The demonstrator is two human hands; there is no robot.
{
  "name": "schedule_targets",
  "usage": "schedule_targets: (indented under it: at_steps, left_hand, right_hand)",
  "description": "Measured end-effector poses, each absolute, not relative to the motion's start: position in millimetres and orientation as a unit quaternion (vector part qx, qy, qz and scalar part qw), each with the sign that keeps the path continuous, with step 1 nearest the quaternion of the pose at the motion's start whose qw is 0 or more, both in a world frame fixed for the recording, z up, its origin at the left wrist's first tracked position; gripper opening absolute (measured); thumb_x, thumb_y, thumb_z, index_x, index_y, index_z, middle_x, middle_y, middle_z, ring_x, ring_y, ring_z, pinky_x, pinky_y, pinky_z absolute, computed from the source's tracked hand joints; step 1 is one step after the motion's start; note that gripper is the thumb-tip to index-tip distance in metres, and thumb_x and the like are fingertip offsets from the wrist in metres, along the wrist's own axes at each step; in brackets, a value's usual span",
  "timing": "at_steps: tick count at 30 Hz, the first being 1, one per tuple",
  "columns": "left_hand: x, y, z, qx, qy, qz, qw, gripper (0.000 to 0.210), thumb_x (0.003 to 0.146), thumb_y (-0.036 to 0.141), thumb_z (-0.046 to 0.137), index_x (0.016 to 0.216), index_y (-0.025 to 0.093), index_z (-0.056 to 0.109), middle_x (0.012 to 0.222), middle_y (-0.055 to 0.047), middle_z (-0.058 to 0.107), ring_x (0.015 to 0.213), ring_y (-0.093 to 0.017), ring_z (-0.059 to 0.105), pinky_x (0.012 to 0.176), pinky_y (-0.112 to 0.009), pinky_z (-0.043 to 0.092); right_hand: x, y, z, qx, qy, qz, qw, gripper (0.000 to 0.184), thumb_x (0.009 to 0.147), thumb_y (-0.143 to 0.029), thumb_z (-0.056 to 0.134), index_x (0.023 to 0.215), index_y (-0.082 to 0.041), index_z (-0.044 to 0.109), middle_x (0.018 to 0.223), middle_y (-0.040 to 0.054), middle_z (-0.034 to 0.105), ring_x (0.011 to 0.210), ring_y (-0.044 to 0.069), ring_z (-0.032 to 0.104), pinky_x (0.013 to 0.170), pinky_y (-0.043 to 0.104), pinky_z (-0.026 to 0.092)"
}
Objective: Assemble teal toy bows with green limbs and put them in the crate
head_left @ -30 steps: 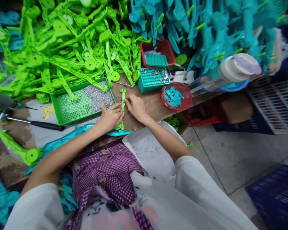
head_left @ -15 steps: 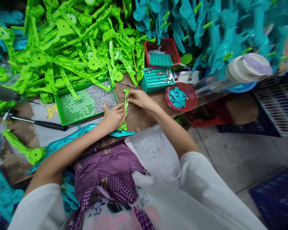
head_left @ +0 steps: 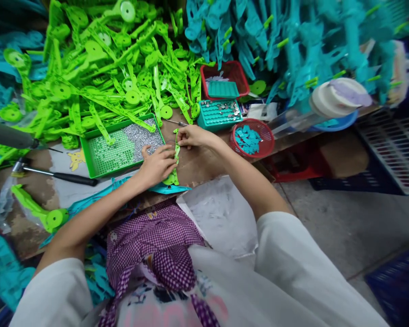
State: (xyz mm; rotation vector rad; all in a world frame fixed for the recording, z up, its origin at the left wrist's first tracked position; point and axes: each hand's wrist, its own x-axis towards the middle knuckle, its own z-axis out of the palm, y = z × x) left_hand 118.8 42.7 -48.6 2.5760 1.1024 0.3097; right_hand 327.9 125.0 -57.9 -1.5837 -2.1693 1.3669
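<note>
A narrow bright-green plastic part [head_left: 172, 178] lies upright in view on the brown tabletop, its near end over a blue plastic piece [head_left: 173, 189]. Across the middle of the green part rest the fingertips of my left hand [head_left: 157, 165]; its thumb is raised and apart from the fingers. My right hand [head_left: 195, 137] pinches at the far end of that part, thumb against fingers. Whatever sits in this pinch is too small and covered to make out. Beside my left hand stands a green tray [head_left: 88, 156] with many small silvery screw-like pieces at its right.
Green plastic parts [head_left: 98, 50] are heaped at the back, blue ones [head_left: 293, 41] at back right. A teal box [head_left: 218, 120], a red basket [head_left: 268, 147] of blue pieces and a screwdriver [head_left: 175, 122] lie near. At left are a hammer [head_left: 71, 178] and a power driver [head_left: 10, 135].
The whole view has shifted slightly. My right fingers stay at the far end of the green part, with the other fingers curled more. My left hand keeps its place on the part.
</note>
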Motion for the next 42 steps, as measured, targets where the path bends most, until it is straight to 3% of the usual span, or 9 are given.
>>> schedule_targets:
  at_steps: [4,11,17,26,31,35,38,42]
  left_hand:
    - [116,51,-36,0.862,0.483,0.125,0.091,0.036,0.096,0.037,0.051,0.128,0.024,0.061,0.131,-0.013,0.062,0.123,-0.031,0.051,0.1,-0.053,0.029]
    - [125,67,-25,0.827,0.536,0.05,0.165,0.032,0.093,0.03,0.055,0.121,0.021,0.065,0.099,-0.009,0.073,0.091,-0.026,0.065,0.08,-0.037,0.045]
    - [141,68,-16,0.85,0.503,0.059,0.146,0.026,0.096,0.026,0.048,0.104,0.019,0.072,0.1,-0.01,0.071,0.094,-0.025,0.064,0.081,-0.035,0.047]
    - [168,43,-45,0.86,0.48,0.047,0.169,0.032,0.099,0.025,0.042,0.116,0.016,0.067,0.113,-0.013,0.066,0.094,-0.026,0.065,0.08,-0.036,0.049]
    - [160,44,-54,0.86,0.465,0.109,0.18,0.028,0.098,0.022,0.045,0.114,0.016,0.068,0.104,-0.011,0.069,0.092,-0.023,0.066,0.082,-0.034,0.05]
    - [158,42,-60,0.857,0.465,0.127,0.18,0.027,0.097,0.022,0.048,0.113,0.015,0.068,0.102,-0.011,0.071,0.091,-0.023,0.067,0.082,-0.034,0.051]
    - [160,40,-64,0.86,0.446,0.15,0.2,0.028,0.097,0.019,0.047,0.117,0.014,0.067,0.108,-0.012,0.072,0.097,-0.024,0.068,0.086,-0.035,0.051]
    - [162,42,-70,0.861,0.421,0.186,0.217,0.031,0.097,0.014,0.045,0.12,0.013,0.065,0.118,-0.012,0.07,0.108,-0.023,0.066,0.095,-0.036,0.05]
  right_hand:
    - [330,123,-60,-0.519,-0.723,0.449,0.076,0.003,0.081,-0.012,0.066,0.082,-0.014,0.064,0.063,-0.0034,0.063,0.048,0.007,0.06,0.055,0.02,0.043]
    - [330,123,-62,-0.518,-0.724,0.446,0.091,0.002,0.08,-0.013,0.066,0.081,-0.014,0.067,0.065,-0.003,0.065,0.05,0.008,0.061,0.058,0.02,0.045]
    - [330,122,-61,-0.517,-0.734,0.432,0.089,0.004,0.08,-0.014,0.066,0.084,-0.014,0.068,0.065,-0.0025,0.066,0.051,0.007,0.061,0.059,0.02,0.044]
    - [326,118,-53,-0.53,-0.741,0.406,0.07,0.008,0.081,-0.012,0.062,0.084,-0.013,0.07,0.07,0.0003,0.068,0.053,0.008,0.061,0.06,0.021,0.045]
    - [329,118,-58,-0.521,-0.749,0.399,0.092,0.015,0.086,-0.02,0.059,0.086,-0.014,0.072,0.063,0.0,0.066,0.057,0.011,0.063,0.067,0.024,0.047]
    - [328,116,-60,-0.526,-0.742,0.403,0.1,0.012,0.082,-0.018,0.061,0.083,-0.013,0.073,0.066,0.0007,0.068,0.057,0.011,0.062,0.064,0.023,0.046]
    - [327,113,-58,-0.531,-0.745,0.389,0.106,0.013,0.081,-0.016,0.061,0.083,-0.013,0.073,0.065,0.0006,0.068,0.057,0.01,0.062,0.064,0.022,0.045]
    - [327,115,-56,-0.535,-0.751,0.373,0.1,0.017,0.082,-0.025,0.063,0.083,-0.013,0.075,0.068,0.0031,0.071,0.063,0.013,0.062,0.066,0.024,0.043]
